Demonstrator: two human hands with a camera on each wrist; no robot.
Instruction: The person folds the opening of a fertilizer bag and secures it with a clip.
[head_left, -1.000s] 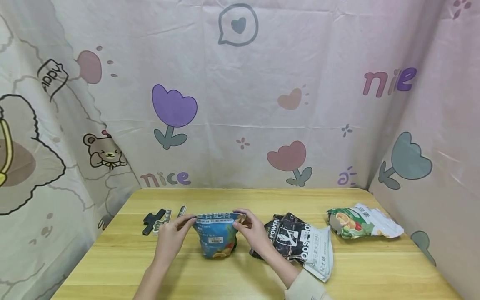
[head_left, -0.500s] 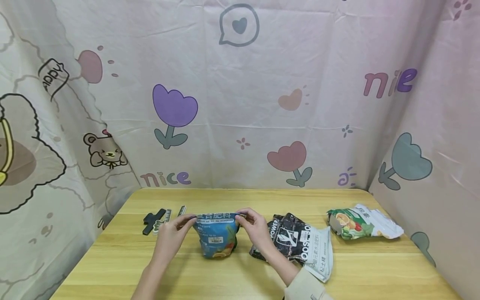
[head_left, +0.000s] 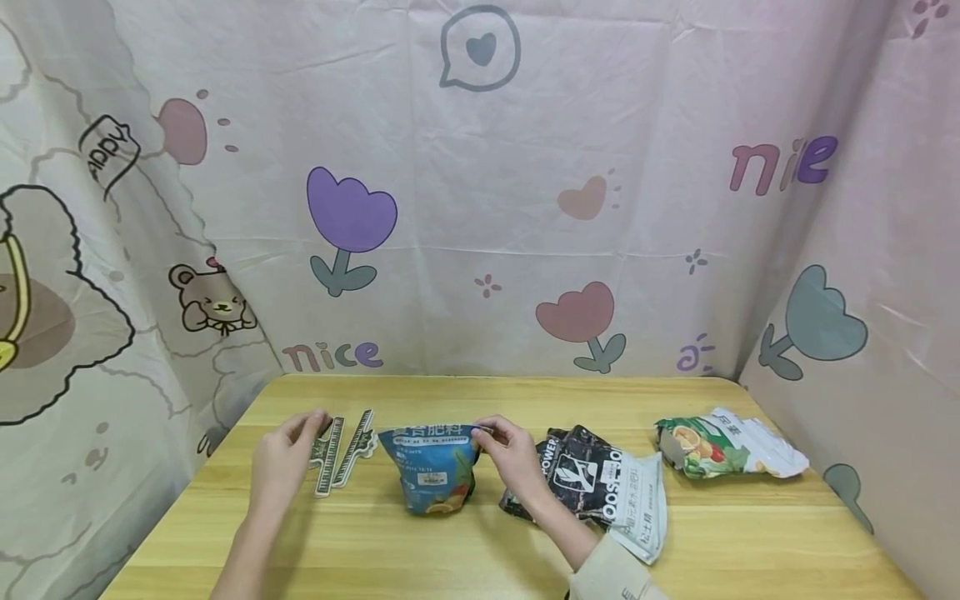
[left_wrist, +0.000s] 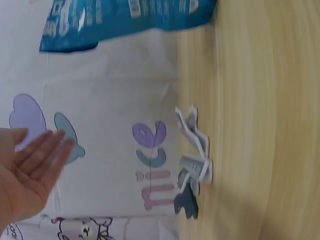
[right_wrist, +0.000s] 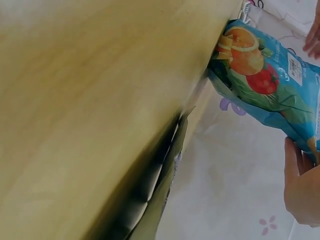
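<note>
A blue bag (head_left: pixel 431 467) with fruit and vegetable pictures and a barcode label stands upright on the table. My right hand (head_left: pixel 516 457) pinches its top right corner between thumb and fingers; the right wrist view shows that hand (right_wrist: pixel 304 187) at the bag's edge. The left hand (head_left: pixel 279 458) is off the bag, over the table's left side, and its fingers extend loosely with nothing in them in the left wrist view. Near it lie two long grey-and-white patterned clip-like pieces (head_left: pixel 330 458). A dark piece (left_wrist: pixel 186 202), mostly hidden by the left hand in the head view, lies beside them.
A black bag (head_left: pixel 576 471) and a white-grey bag (head_left: pixel 643 508) overlap to the right of my right forearm. Farther right lies a green-and-white bag (head_left: pixel 731 446). Printed cloth (head_left: pixel 465 208) hangs behind and beside the wooden table (head_left: pixel 420 558).
My left hand has let go of the blue bag's top left corner and moved left to the patterned pieces. The right hand keeps its pinch on the bag.
</note>
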